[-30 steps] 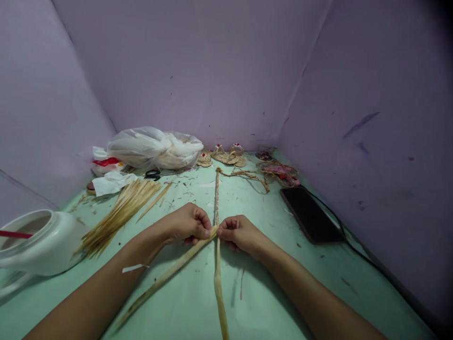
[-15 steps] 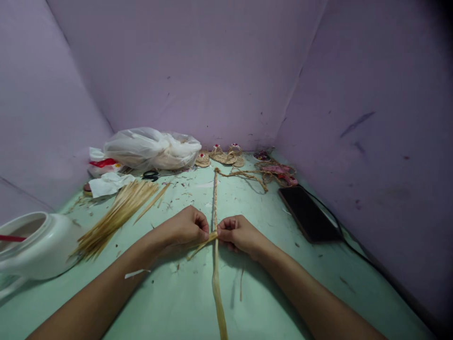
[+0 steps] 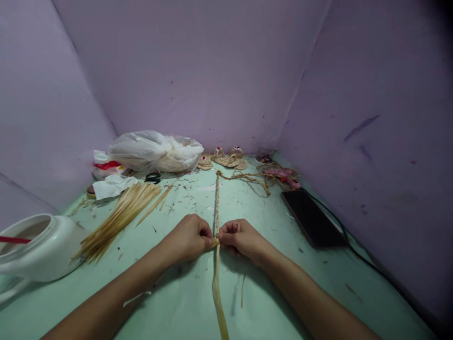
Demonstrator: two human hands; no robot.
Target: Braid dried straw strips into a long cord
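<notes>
A thin straw braid (image 3: 217, 203) runs from a knot at the far side of the table down to my two hands. My left hand (image 3: 193, 238) pinches a flat straw strip that crosses the braid's near end. On the other side, my right hand (image 3: 240, 241) pinches the braid's end between thumb and finger. One long straw strip (image 3: 218, 293) hangs from that spot toward me, out of the bottom of the view. The left fingertips partly cover the crossing.
To the left lie a bundle of straw strips (image 3: 120, 219), a white teapot (image 3: 42, 245) and black scissors (image 3: 153, 178). Behind sit a white plastic bag (image 3: 155, 152) and small woven sandals (image 3: 226, 159). On the right are a corded phone (image 3: 313, 218) and tangled braided cord (image 3: 279, 175).
My left hand has closed in on the braid's end, and the loose strip tail that stuck out below it no longer shows. The whole view has shifted slightly.
</notes>
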